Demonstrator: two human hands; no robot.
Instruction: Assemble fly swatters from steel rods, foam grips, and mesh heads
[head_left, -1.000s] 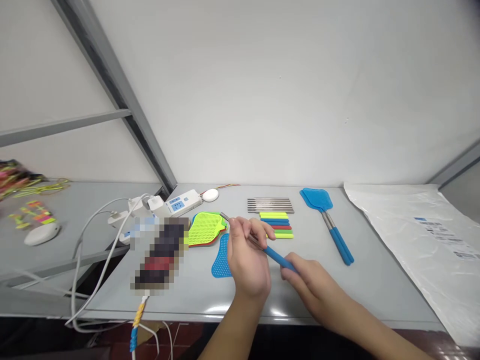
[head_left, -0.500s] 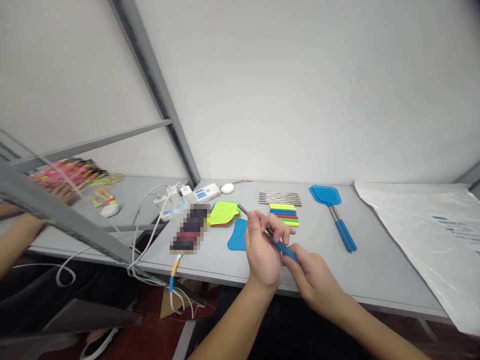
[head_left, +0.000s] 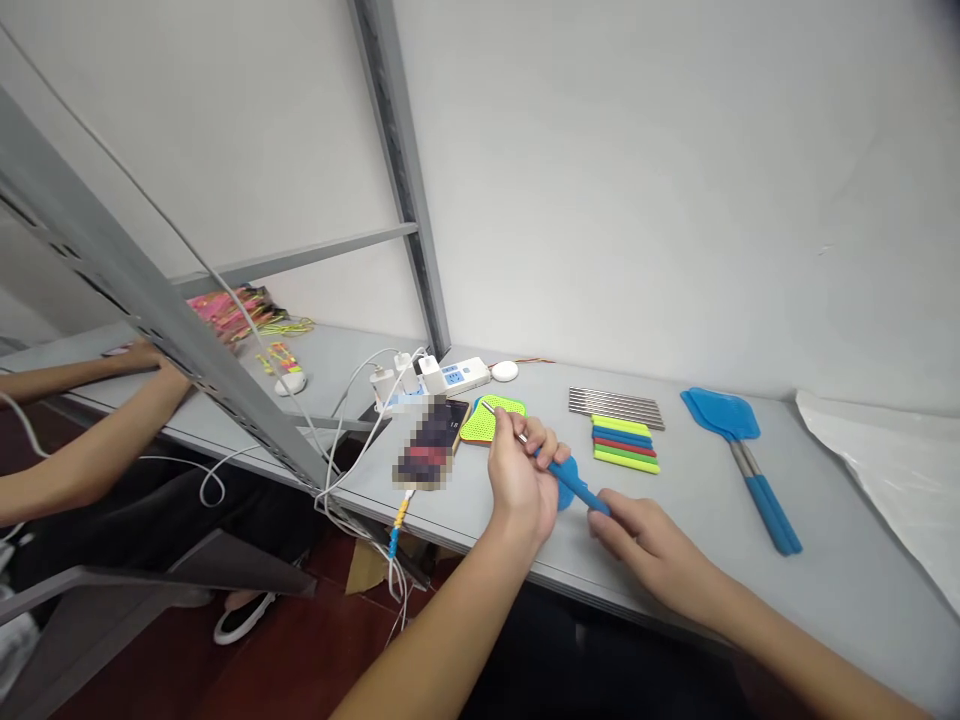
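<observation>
My left hand [head_left: 525, 480] is closed around a thin metal rod [head_left: 489, 407], whose bare tip points up and left. On the rod's lower end is a blue sleeve-like handle [head_left: 581, 488]. Thumb and fingers of my right hand [head_left: 649, 540] pinch the end of that handle. Behind my left hand a blue fly swatter head [head_left: 568, 468] lies on the table, mostly hidden. Lime green swatter heads [head_left: 480, 425] are stacked left of it. Several metal rods [head_left: 615, 405] lie in a row above coloured handles [head_left: 625, 446]. Two blue fly swatters [head_left: 739, 432] lie to the right.
A phone [head_left: 431, 445], partly blurred out, lies on the left with a cable. Power strips [head_left: 465, 376] with white plugs stand behind it. A metal frame post [head_left: 405, 170] rises there. Another person's arms [head_left: 97, 470] are beyond it. White plastic packaging [head_left: 885, 470] lies far right.
The view has turned left, so the table's things appear farther right. My right hand has slid toward the end of the blue handle, and more of the handle shows between my hands.
</observation>
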